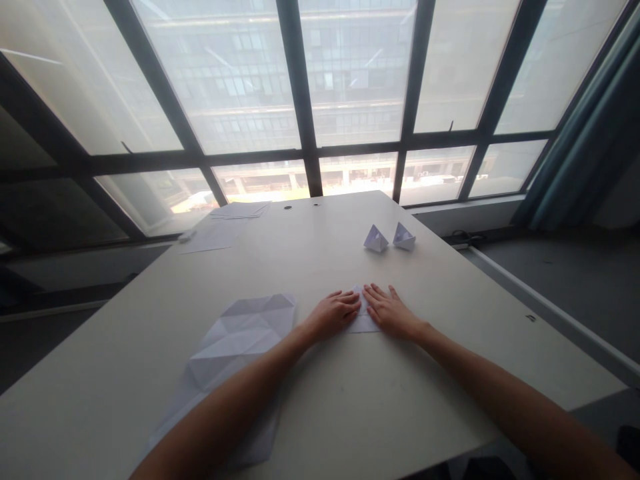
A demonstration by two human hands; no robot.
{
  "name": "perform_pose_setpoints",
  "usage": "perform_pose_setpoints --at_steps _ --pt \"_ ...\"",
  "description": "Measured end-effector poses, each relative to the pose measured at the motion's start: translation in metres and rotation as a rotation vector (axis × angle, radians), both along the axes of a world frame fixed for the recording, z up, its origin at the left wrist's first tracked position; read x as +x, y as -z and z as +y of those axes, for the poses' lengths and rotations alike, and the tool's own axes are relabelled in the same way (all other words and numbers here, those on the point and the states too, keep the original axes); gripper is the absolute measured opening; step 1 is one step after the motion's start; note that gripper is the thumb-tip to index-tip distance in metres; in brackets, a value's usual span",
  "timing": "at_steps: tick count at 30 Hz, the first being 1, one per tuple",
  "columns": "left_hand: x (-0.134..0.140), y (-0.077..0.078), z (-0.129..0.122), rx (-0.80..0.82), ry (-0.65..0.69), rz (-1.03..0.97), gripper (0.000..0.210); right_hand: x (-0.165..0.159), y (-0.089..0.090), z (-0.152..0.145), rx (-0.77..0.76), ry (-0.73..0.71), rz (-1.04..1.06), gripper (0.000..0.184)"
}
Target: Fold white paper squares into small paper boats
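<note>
A small folded sheet of white paper (363,325) lies flat on the white table (320,400). My left hand (336,313) rests on its left side, fingers stretched out and pointing right. On its right side lies my right hand (389,311), palm down with the fingers spread. Between the two hands a strip of the paper shows; the rest is covered. Under and beside my left forearm is a large creased sheet of paper (245,327), partly hidden by the arm.
Two folded paper shapes (376,239) stand beyond my right hand, close together. Flat white sheets (215,235) lie at the table's far left corner. Tall windows (360,73) rise behind the table, and a blue-grey curtain (575,120) hangs at the right.
</note>
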State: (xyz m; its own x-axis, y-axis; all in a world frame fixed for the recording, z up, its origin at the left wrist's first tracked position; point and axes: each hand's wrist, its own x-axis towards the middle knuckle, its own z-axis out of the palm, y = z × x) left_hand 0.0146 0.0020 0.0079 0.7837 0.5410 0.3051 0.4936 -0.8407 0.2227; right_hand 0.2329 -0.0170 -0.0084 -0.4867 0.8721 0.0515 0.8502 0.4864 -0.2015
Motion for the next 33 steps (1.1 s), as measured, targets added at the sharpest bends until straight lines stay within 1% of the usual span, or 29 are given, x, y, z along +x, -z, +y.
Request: perform_pose_setpoints --at_steps 3,5,9,15,17,20,22,24,26,28,30,33 --pt "0.001 -0.004 -0.003 0.055 -0.041 0.035 0.024 -0.001 0.000 0.000 -0.006 0.012 0.017 0.057" --pt "0.002 -0.006 -0.005 0.063 -0.061 0.041 0.022 -0.002 -0.001 0.000 -0.005 0.014 0.026 0.057" --pt "0.005 -0.008 -0.009 0.019 -0.061 -0.008 0.022 -0.002 -0.006 -0.002 0.026 0.011 0.043 0.052" --pt "0.008 -0.007 -0.011 -0.070 -0.085 -0.069 0.025 -0.002 -0.021 -0.009 0.128 -0.038 0.102 0.034" --pt "0.010 -0.005 -0.012 -0.100 -0.110 -0.100 0.025 -0.003 -0.025 -0.012 0.129 -0.043 0.118 0.029" --pt "0.012 -0.002 -0.012 -0.136 -0.180 -0.151 0.019 -0.007 -0.027 -0.016 0.119 -0.062 0.150 0.027" --pt "0.012 0.001 -0.010 -0.163 -0.206 -0.200 0.015 -0.009 -0.027 -0.018 0.114 -0.090 0.180 0.028" --pt "0.011 0.004 -0.006 -0.186 -0.192 -0.252 0.013 -0.010 -0.026 -0.019 0.113 -0.102 0.209 0.029" --pt "0.009 0.006 -0.003 -0.203 -0.167 -0.293 0.013 -0.010 -0.024 -0.018 0.108 -0.061 0.233 0.032" --pt "0.007 0.008 -0.001 -0.219 -0.156 -0.320 0.014 -0.008 -0.020 -0.014 0.108 0.009 0.267 0.034" --pt "0.006 0.009 0.001 -0.233 -0.149 -0.336 0.014 -0.006 -0.015 -0.008 0.135 0.048 0.305 0.034" --pt "0.006 0.011 0.002 -0.244 -0.123 -0.342 0.014 -0.002 -0.005 0.001 0.160 -0.006 0.274 0.041"
